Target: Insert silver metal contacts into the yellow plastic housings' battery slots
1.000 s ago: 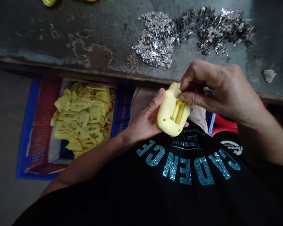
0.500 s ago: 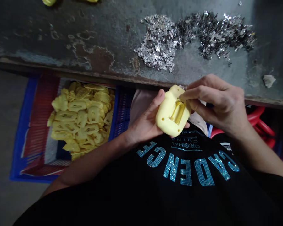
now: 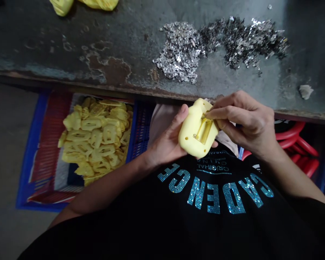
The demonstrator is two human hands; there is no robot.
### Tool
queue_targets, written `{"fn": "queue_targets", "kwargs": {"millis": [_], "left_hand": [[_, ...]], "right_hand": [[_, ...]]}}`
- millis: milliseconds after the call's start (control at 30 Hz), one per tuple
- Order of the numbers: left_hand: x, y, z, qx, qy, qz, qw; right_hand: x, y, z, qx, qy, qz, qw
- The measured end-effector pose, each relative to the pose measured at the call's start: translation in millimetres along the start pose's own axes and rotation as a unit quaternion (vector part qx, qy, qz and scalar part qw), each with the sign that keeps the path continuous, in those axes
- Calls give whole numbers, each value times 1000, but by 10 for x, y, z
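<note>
Yellow moulded plastic casing sits gripped in the left hand — thumb pressed against its side. The right hand's fingertips pinch narrowly at its rectangular recess.

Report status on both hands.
Left hand cradling yellow plastic piece. Right hand, fingertips at its slot. Silver metal scraps heaped on bench, beyond the hands.

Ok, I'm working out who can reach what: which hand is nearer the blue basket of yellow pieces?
Left. The left hand holds the yellow plastic piece beside the blue basket, close to its edge; the right hand is farther off, on the piece's other side.
</note>
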State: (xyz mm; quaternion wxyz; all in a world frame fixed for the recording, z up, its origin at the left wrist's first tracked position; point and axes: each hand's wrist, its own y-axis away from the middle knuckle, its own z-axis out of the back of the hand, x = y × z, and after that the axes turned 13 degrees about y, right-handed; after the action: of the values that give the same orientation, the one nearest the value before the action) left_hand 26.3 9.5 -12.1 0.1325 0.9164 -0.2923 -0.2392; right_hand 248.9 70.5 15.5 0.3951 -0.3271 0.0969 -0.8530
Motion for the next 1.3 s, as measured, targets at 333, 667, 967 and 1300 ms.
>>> {"fn": "queue_targets", "kwargs": {"millis": [333,667,967,1300], "left_hand": [[137,39,-32,-80,-75,-136,985],[65,230,46,-44,-212,-156,964],[46,67,76,-93,-263,-174,944],[-148,-200,185,-23,-130,-49,990]], "right_hand": [[-170,-170,37,80,-66,-69,992],[-145,97,-326,-112,-79,-64,988],[-221,179,-355,-154,7,-61,986],[-293,187,-247,-110,15,-79,991]]}}
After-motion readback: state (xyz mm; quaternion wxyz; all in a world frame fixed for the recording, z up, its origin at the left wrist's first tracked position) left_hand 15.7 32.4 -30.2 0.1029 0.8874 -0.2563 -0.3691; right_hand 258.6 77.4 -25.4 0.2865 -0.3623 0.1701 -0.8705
